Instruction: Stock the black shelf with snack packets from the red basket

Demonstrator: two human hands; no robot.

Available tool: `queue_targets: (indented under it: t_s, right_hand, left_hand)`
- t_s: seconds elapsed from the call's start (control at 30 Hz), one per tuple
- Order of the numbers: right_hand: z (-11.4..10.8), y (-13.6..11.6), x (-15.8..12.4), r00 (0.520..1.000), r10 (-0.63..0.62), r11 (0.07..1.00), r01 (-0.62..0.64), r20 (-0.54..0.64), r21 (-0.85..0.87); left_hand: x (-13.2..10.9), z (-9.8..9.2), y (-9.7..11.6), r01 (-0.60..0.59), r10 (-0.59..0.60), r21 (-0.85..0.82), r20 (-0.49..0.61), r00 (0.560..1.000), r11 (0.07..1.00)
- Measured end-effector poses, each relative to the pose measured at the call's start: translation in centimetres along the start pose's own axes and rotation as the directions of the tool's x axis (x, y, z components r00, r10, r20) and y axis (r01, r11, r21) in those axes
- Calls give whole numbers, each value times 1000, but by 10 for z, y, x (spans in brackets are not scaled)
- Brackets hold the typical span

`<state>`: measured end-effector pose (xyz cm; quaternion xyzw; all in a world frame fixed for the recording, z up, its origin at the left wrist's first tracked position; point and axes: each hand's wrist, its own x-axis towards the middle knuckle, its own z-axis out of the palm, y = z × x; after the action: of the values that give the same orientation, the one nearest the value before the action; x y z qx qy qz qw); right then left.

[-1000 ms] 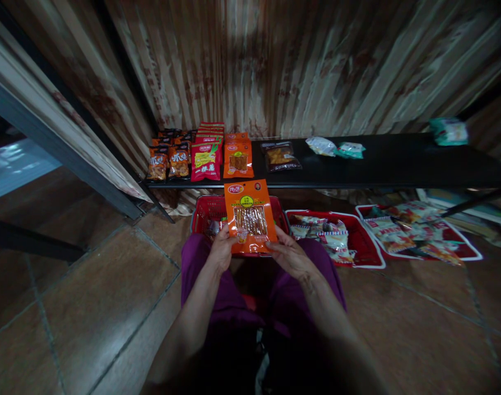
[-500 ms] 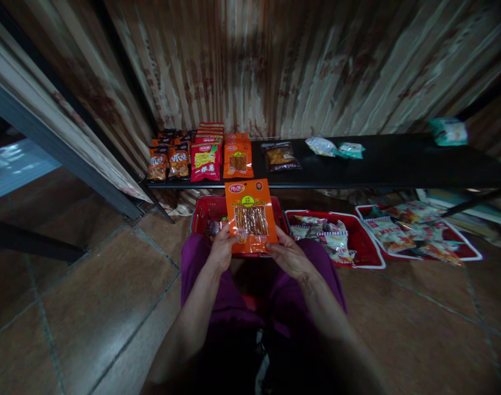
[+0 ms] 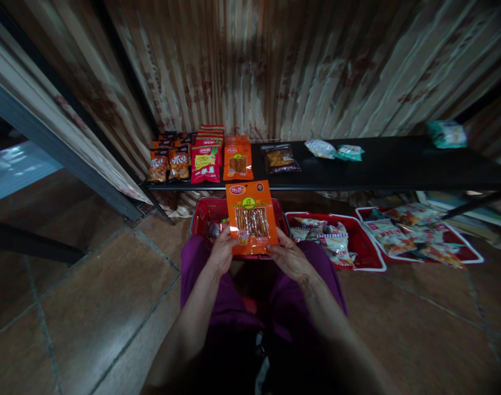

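Orange snack packet (image 3: 251, 218), flat glossy plastic with a clear window showing brown sticks, is held upright over the lap, in front of a red mesh basket (image 3: 201, 216). The left hand (image 3: 222, 253) has its grip pinched on the lower left corner; the right hand (image 3: 290, 259) grips the lower right edge. Beyond, shiny packets (image 3: 205, 163) line the left end of the smooth black desk (image 3: 390, 164). A red tray (image 3: 359, 241) lies right.

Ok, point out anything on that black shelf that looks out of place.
Snack packets at the left end lie in neat rows. The white bag and teal packet sit loose and skewed mid-shelf, and a lone teal bag sits apart at the far right.
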<state>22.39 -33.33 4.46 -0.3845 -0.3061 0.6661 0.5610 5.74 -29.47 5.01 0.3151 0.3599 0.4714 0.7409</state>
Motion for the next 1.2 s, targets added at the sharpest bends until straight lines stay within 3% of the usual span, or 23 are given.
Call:
queue_targets:
  t_s: [0.3,1.2]
  right_hand:
    - [-7,5,3,999,-25,999,26,-46,28]
    - [-6,9,5,997,-20,1000,21,-73,9]
  left_hand:
    - [-3,-4,-5,105,-106,30,24,994,994]
    - [-1,-2,-9,62,-62,22,-12,998,998]
